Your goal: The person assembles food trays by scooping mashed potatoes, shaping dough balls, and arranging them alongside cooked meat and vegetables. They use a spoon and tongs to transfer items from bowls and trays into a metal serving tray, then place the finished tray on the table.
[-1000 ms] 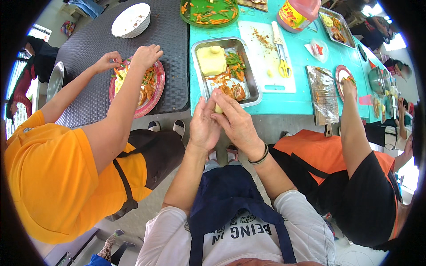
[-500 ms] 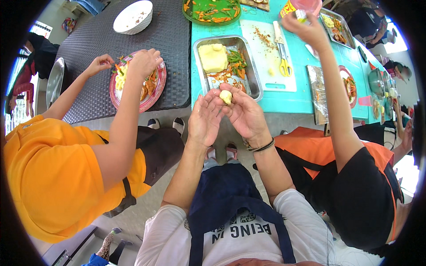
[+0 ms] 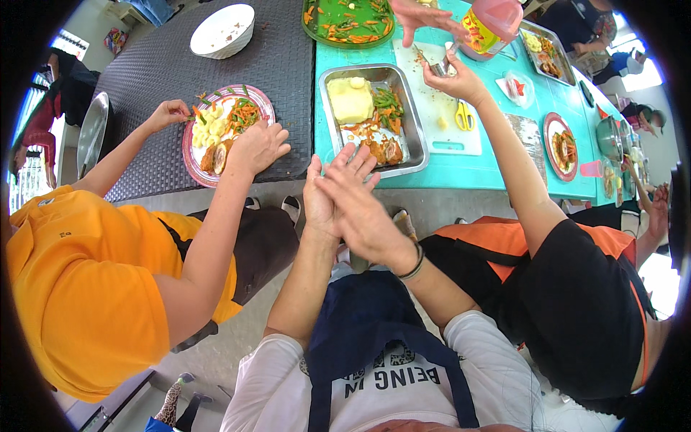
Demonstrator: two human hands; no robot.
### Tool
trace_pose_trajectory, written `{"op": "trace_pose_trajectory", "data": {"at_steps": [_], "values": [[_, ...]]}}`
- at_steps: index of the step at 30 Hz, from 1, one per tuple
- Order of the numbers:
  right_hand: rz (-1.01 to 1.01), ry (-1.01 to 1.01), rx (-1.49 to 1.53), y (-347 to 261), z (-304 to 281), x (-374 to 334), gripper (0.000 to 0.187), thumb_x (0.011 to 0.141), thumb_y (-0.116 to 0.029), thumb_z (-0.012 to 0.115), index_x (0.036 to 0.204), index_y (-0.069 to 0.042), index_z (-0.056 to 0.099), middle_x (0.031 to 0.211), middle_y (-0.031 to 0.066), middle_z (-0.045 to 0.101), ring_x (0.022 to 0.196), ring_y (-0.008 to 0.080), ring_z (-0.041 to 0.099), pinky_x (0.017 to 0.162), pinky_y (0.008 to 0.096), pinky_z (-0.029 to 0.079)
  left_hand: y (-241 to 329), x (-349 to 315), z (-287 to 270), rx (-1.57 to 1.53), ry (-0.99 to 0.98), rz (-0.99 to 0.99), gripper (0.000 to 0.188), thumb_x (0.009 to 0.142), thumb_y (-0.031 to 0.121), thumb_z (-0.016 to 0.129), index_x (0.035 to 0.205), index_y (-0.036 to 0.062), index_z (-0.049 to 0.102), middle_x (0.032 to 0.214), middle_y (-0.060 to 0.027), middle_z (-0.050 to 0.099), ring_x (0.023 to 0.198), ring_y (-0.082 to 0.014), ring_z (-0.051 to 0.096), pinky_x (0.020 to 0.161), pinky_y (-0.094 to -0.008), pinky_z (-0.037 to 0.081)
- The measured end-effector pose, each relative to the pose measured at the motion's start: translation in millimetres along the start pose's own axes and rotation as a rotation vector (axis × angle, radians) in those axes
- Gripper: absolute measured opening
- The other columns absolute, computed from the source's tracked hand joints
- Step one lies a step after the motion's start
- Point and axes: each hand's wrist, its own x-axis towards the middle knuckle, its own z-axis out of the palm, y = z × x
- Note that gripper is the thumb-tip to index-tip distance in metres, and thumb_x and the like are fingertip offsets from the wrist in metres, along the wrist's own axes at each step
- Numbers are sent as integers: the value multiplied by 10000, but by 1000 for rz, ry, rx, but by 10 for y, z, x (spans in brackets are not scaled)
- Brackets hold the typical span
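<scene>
In front of my chest, the palms of my left hand (image 3: pixel 322 198) and my right hand (image 3: pixel 368 223) are pressed together, the right slanting across the left. Fingers are stretched out, and the right hand is a little blurred. The pale yellow lump of mashed potato seen between them earlier is hidden by the palms. Just beyond my fingertips stands a metal tray (image 3: pixel 422 137). It holds a block of pale yellow mash (image 3: pixel 350 102) with small balls on top, green and orange vegetable strips (image 3: pixel 389 109) and browned meat roll pieces (image 3: pixel 386 151).
At left, a person in yellow touches food on a red-rimmed plate (image 3: pixel 186 155); a white bowl (image 3: pixel 223 30) is behind. A person at right holds a small metal object (image 3: pixel 440 67). Another hand (image 3: pixel 425 20) reaches above the white cutting board (image 3: pixel 448 144) with yellow-handled scissors (image 3: pixel 465 117).
My cupped hands have closed palm to palm, covering the lump. The person at right has lowered a hand. Another hand has come in at the far side, and a pink jug shows more fully.
</scene>
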Motion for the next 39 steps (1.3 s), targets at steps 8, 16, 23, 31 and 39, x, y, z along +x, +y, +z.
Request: {"op": "trace_pose_trajectory", "data": {"at_steps": [8,16,23,31,39], "values": [[28,11,-320,53,-140,437,627,962,-370,382,1429,29,258,1482,229,267,1397,392,190,1123,490,141,-374,-181,243,10,-155,205,742,939,590,284,1451,54,245,1495,-126,285,1363,-293,301,1126,-427,226],[37,-17,13,38,86,-91,575,992,-334,340,1422,41,269,1488,231,249,1409,366,167,1146,428,108,41,-122,-22,182,1,308,769,943,610,229,1494,89,104,1552,-94,129,1421,-228,157,1152,-374,136],[66,6,-127,101,-59,288,580,972,-308,369,1418,48,266,1474,246,270,1406,367,179,1133,456,132,-365,-412,189,273,43,210,768,931,628,235,1478,91,197,1530,-70,223,1389,-233,252,1127,-393,198],[-36,-27,-42,-83,69,-31,552,985,-304,329,1420,32,284,1477,224,283,1406,362,182,1142,446,105,-144,-200,55,304,66,377,805,924,640,214,1482,63,162,1556,-80,134,1407,-237,202,1141,-385,160],[108,53,15,353,-180,159,556,979,-303,379,1422,22,295,1492,196,273,1411,344,184,1137,437,138,-319,-342,187,233,-35,185,812,932,634,189,1478,35,144,1523,-100,220,1396,-252,230,1131,-403,192]]}}
